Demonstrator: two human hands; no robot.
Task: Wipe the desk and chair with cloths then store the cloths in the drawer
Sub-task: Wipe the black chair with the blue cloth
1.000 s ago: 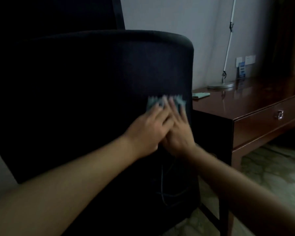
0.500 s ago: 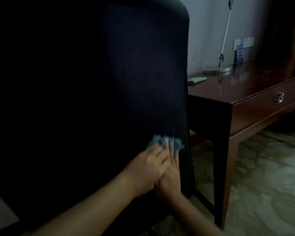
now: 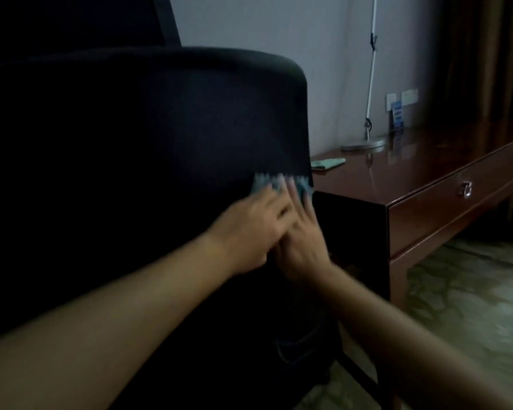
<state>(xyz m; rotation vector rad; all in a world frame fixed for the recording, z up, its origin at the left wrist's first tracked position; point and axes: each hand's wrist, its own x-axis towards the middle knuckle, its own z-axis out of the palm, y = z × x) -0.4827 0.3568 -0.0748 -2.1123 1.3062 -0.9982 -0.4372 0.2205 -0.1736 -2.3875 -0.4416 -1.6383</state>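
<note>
A dark chair back (image 3: 148,149) fills the left and centre of the head view. Both hands press a blue-green cloth (image 3: 261,183) flat against its right side. My left hand (image 3: 249,226) lies partly over my right hand (image 3: 301,244), fingers straight on the cloth, which shows only above the fingertips. A second pale green cloth (image 3: 328,163) lies on the brown wooden desk (image 3: 421,170) just right of the chair. The desk drawer (image 3: 456,208) is closed, with a metal ring handle (image 3: 466,190).
A desk lamp with a round base (image 3: 363,144) and thin white stem stands at the back of the desk near the wall. A small blue card (image 3: 397,115) stands by the wall sockets. Brown curtains hang at the far right. The floor is pale patterned stone.
Both hands slid the cloth down the chair back, then up again to about mid-height near its right edge. The view dipped and rose with them.
</note>
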